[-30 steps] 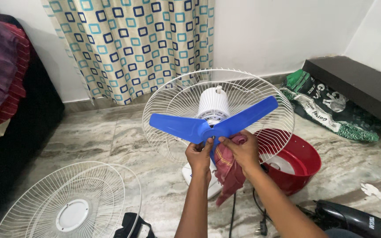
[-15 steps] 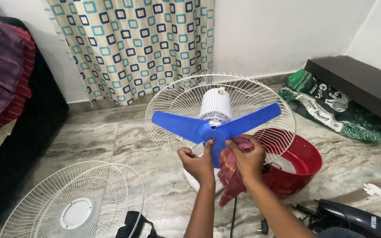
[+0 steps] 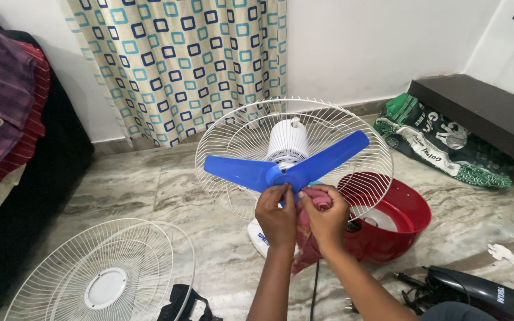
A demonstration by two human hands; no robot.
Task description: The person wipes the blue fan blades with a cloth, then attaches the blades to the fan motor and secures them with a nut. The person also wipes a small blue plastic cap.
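A table fan stands on the marble floor with its front guard off: a white rear wire guard (image 3: 233, 128), a white motor housing (image 3: 287, 142) and a blue three-bladed propeller (image 3: 328, 157). My left hand (image 3: 275, 217) grips the lower blade near the hub. My right hand (image 3: 325, 217) presses a pink-red cloth (image 3: 301, 246) against the same blade; the cloth hangs down below my hands. The lower blade is mostly hidden behind both hands.
The detached white front guard (image 3: 105, 279) lies on the floor at lower left. A red plastic basin (image 3: 406, 217) sits right of the fan. A black appliance (image 3: 477, 291), a green printed sack (image 3: 441, 139), a dark low shelf (image 3: 483, 113) and a patterned curtain (image 3: 179, 65) surround the spot.
Both hands with the cloth have slid along the lower blade, from its lower part up to just under the hub. The propeller has turned slightly.
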